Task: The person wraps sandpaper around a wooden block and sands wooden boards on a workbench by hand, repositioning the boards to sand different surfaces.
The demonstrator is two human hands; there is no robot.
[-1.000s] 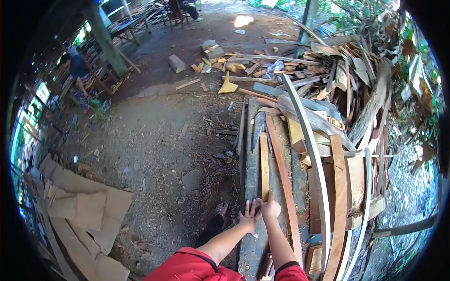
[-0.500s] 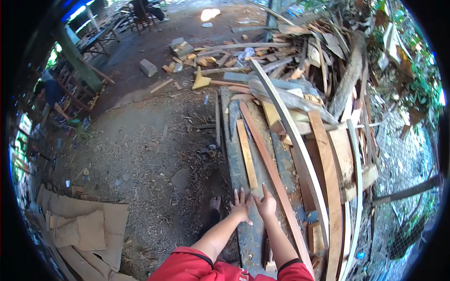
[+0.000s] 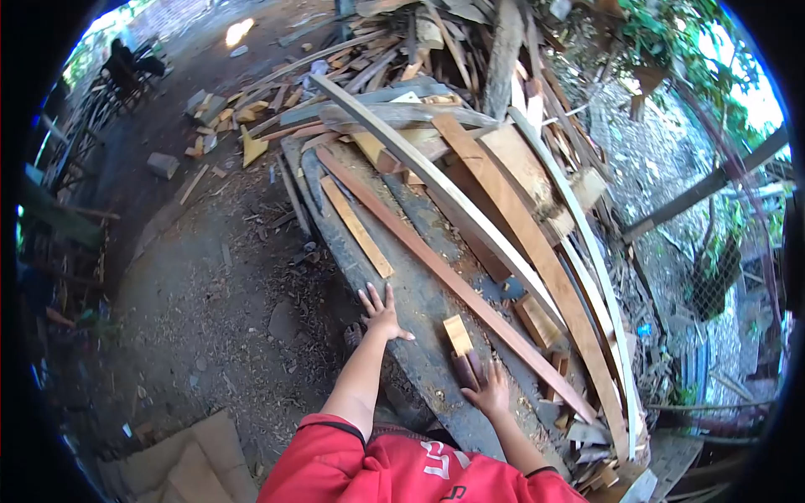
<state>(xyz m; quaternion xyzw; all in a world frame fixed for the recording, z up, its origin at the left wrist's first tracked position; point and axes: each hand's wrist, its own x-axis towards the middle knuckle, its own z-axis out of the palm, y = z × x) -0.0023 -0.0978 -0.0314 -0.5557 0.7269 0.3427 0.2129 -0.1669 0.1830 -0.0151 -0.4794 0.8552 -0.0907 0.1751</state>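
My left hand (image 3: 383, 317) rests with fingers spread on the left edge of a dark, worn wooden bench (image 3: 428, 369). Just beyond its fingertips lies a short yellowish wood strip (image 3: 356, 226). My right hand (image 3: 493, 394) is nearer my body, fingers stretched out, right beside a dark reddish-brown piece (image 3: 466, 367). A pale wood block (image 3: 458, 334) sits against the far end of that piece. Between the hands and the pile runs a long reddish batten (image 3: 453, 281), lying along the bench.
Long curved boards (image 3: 537, 226) lie along the bench's right side. Behind it rises a heap of scrap wood (image 3: 419, 50). Flattened cardboard (image 3: 201, 461) lies on the ground at lower left, and wood chips cover the floor (image 3: 218, 293). A wire fence (image 3: 721, 268) stands at right.
My view has turned to the right. My hands, close together before, are now apart: the right one has moved back beside the dark piece and pale block, which now show.
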